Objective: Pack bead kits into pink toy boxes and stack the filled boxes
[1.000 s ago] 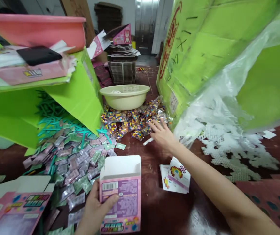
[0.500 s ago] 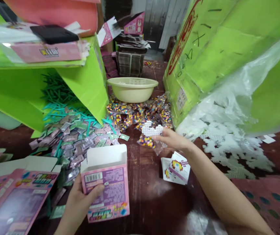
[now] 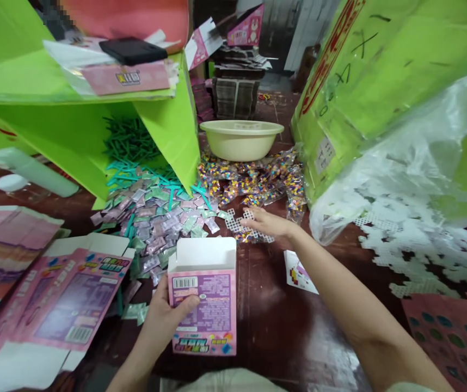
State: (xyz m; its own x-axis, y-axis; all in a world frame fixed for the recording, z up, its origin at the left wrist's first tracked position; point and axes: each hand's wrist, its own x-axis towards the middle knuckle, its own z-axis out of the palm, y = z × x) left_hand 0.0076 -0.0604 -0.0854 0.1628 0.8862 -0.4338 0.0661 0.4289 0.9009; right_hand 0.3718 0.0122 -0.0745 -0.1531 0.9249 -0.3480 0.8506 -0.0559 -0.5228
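Note:
My left hand (image 3: 170,307) is closed around a pink and purple cardboard box (image 3: 204,316), thumb across its printed panel. The box stands upright with its white top flap raised. My right hand (image 3: 272,222) reaches forward, its fingers on a white grid pegboard (image 3: 233,220) that lies tilted under them. Right below the pegboard is a clear bag of coloured beads (image 3: 244,237); whether my fingers also grip this bag I cannot tell. A printed card (image 3: 299,275) lies near my right forearm, which partly covers it.
Small sachets (image 3: 155,228) and teal sticks (image 3: 129,141) are heaped at left. Bead bags (image 3: 253,179) lie before a cream basin (image 3: 241,142). Flattened pink boxes (image 3: 74,305) lie at left, white pegboards (image 3: 400,245) at right, beside a tall green carton (image 3: 364,87).
The view has swung left, so things sit further right. The pegboard at my right hand has tipped from upright to flatter, and my right fingers have straightened. My left hand keeps the box.

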